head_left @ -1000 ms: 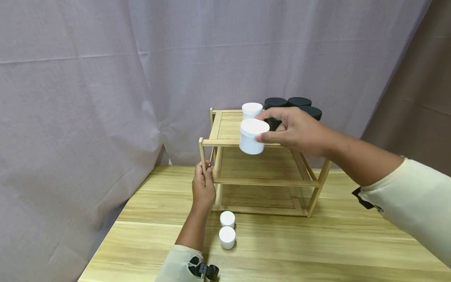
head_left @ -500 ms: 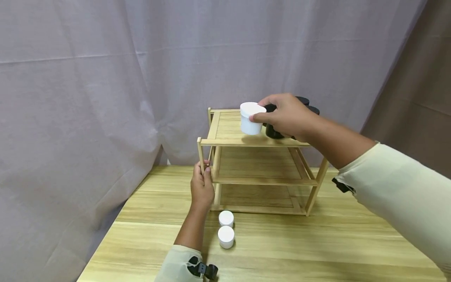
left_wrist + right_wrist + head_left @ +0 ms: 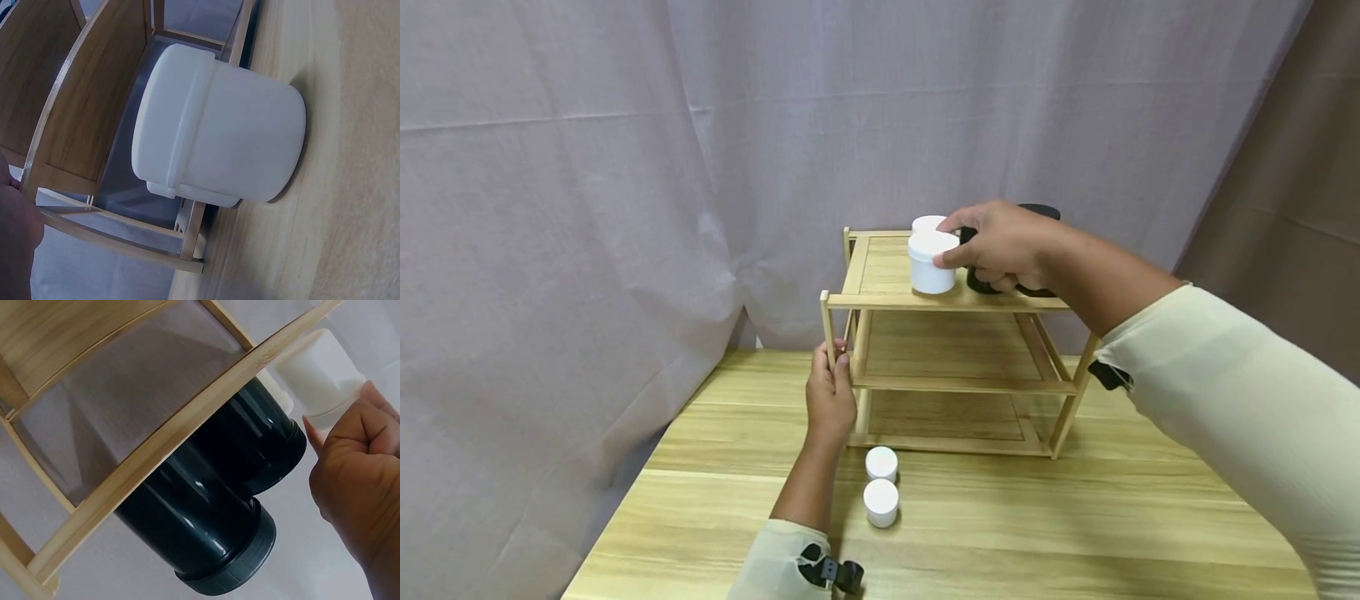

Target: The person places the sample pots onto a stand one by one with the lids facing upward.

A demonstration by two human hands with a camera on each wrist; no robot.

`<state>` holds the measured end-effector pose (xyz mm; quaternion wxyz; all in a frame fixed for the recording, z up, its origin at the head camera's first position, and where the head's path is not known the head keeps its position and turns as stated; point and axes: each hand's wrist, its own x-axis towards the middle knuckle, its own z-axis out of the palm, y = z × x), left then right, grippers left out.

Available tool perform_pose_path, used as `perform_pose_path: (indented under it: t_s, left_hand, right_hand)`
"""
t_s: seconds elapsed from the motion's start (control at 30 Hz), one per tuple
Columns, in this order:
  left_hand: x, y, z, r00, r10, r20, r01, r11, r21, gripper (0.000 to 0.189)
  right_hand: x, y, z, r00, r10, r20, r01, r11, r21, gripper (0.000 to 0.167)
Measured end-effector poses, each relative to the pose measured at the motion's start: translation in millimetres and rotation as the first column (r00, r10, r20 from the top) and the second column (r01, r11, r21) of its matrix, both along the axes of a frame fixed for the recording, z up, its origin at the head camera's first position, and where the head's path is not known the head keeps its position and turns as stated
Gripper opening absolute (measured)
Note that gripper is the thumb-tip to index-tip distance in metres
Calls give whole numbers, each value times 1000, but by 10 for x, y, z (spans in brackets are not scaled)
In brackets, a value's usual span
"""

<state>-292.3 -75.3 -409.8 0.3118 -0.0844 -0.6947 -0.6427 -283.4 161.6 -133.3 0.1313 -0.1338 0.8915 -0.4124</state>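
Note:
My right hand (image 3: 1007, 246) pinches a white lidded jar (image 3: 932, 271) between thumb and fingers, at the front of the wooden rack's top shelf. Right behind it stands another white jar (image 3: 927, 223), partly covered. In the right wrist view the pinched jar (image 3: 322, 378) is beside the black jars (image 3: 206, 512). My left hand (image 3: 831, 396) grips the front left post of the three-tier rack (image 3: 962, 387). On the table below, two smaller white jars (image 3: 882, 502) stand one behind the other; one white jar (image 3: 219, 125) fills the middle of the left wrist view.
Black jars (image 3: 1039, 210) occupy the right of the top shelf, partly hidden by my right hand. The rack stands on a wood-grain table (image 3: 1000, 533). A grey curtain (image 3: 625, 208) hangs close behind, with a brown one (image 3: 1277, 217) at right.
My right hand has carried the white jar from in front of the rack over the top shelf, then back and down to the shelf's front. My left hand stays on the post.

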Motion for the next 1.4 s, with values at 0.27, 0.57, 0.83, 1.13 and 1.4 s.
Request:
perform_pose_path:
  t_s: [0.27, 0.57, 0.83, 1.13, 1.4]
  left_hand:
    - [14, 5, -21, 1000, 7, -9, -7, 1000, 2, 22]
    - [14, 18, -7, 1000, -2, -9, 2, 1000, 9, 22]
    - [-1, 27, -21, 1000, -10, 2, 10, 1000, 10, 23]
    - [4, 15, -22, 1000, -3, -4, 3, 1000, 6, 23]
    - [4, 5, -15, 1000, -15, -14, 15, 1000, -13, 23]
  right_hand:
    - [-41, -37, -33, 998, -64, 25, 64, 998, -4, 67]
    - [-51, -59, -42, 995, -93, 47, 94, 995, -27, 69]
    - [-63, -33, -69, 992, -107, 64, 107, 994, 6, 64]
    - [-64, -30, -71, 994, -91, 60, 89, 996, 27, 65]
    - [-37, -41, -53, 995, -88, 47, 85, 994, 76, 97]
